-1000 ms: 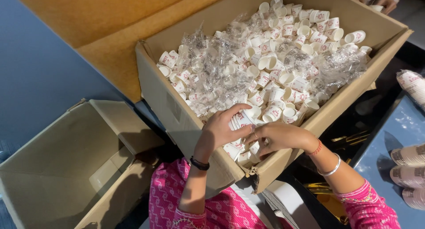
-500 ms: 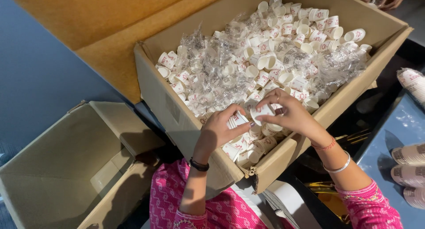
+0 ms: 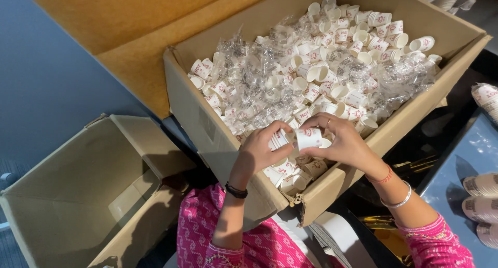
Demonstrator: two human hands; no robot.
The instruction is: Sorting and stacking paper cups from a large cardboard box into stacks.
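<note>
While the large cardboard box (image 3: 332, 174) is filled with small white paper cups (image 3: 332, 55) and crumpled clear plastic wrap (image 3: 259, 76), one small paper cup (image 3: 308, 138) is held over its near corner by the right hand (image 3: 342, 143), whose grip is closed around the cup's side, and a short nested stack of cups (image 3: 278, 139) is pinched in the closed grip of the left hand (image 3: 259, 151). Such cups are judged very light and thin-walled — easily crushed or dented — so they are best taken by the sides near the stiffer rolled rim, with a gentle pinch. An open, empty cardboard box (image 3: 78, 195) is seen lower left — well apart from the hands.
</note>
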